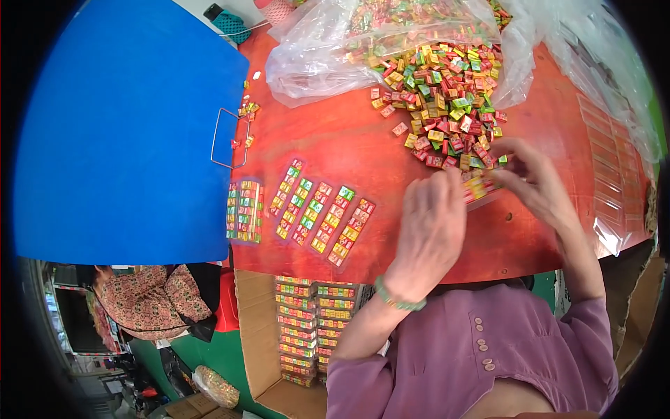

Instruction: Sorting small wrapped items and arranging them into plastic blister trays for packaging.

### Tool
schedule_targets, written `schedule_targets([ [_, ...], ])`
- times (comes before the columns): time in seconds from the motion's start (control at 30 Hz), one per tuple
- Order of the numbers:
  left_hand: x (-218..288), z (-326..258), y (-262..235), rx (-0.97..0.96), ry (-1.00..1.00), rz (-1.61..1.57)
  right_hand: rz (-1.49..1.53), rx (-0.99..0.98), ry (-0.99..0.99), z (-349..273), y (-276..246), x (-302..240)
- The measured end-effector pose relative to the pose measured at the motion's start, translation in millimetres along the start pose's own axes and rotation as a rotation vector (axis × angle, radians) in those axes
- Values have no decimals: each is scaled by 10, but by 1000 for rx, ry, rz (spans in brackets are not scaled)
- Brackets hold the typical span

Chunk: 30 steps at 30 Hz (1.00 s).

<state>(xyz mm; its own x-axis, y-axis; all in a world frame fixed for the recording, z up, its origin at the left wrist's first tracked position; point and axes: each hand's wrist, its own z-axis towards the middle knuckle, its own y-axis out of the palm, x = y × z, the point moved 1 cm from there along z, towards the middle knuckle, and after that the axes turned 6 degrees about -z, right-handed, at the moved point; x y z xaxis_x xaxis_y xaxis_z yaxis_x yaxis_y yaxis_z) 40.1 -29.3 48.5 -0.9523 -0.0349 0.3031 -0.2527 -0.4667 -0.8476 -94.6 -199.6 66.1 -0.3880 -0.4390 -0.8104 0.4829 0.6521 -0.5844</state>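
Note:
My left hand (434, 227), with a beaded bracelet (399, 296) at its wrist, closes on the left end of a narrow clear tray (479, 198) of small wrapped candies. Yellow and red pieces show in that tray, which is tilted above the table. My right hand (534, 183) is at the tray's other end, thumb close to the tray and forefinger apart from it by the candy pile (453, 94). Its fingers are slightly blurred. The fingertips of my left hand are partly hidden behind the hand itself.
Filled candy strips (351, 232) lie slanted on the red table (314, 133), beside a stacked bundle (244, 211). A clear plastic bag (314, 63) spills the pile. Left is a blue board (125, 133); right, empty clear trays (614, 167). Below, a cardboard box (259, 335) holds packed strips.

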Motion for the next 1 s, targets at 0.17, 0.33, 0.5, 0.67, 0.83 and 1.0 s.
schedule_targets([
  [0.17, -154, -574, -358, -45, -199, 7, 114, -320, -154, 301, 704, -220],
  [0.33, -199, -1084, -500, -81, -450, 79, 151, -499, -220, 399, 1172, -417],
  [0.5, -320, -1225, -502, -1, -548, 144, 315, -622, -229, 593, 1478, -401],
  [0.67, -379, -1223, -446, 99, -591, 105, 307, -569, -234, 758, 1626, -454],
  [0.83, -396, -1335, -434, 153, -680, 171, 157, -424, -381, 788, 1699, -424],
  [1.0, -457, -1516, -401, 351, -847, 60, 159, -395, -437, 793, 1688, -479],
])
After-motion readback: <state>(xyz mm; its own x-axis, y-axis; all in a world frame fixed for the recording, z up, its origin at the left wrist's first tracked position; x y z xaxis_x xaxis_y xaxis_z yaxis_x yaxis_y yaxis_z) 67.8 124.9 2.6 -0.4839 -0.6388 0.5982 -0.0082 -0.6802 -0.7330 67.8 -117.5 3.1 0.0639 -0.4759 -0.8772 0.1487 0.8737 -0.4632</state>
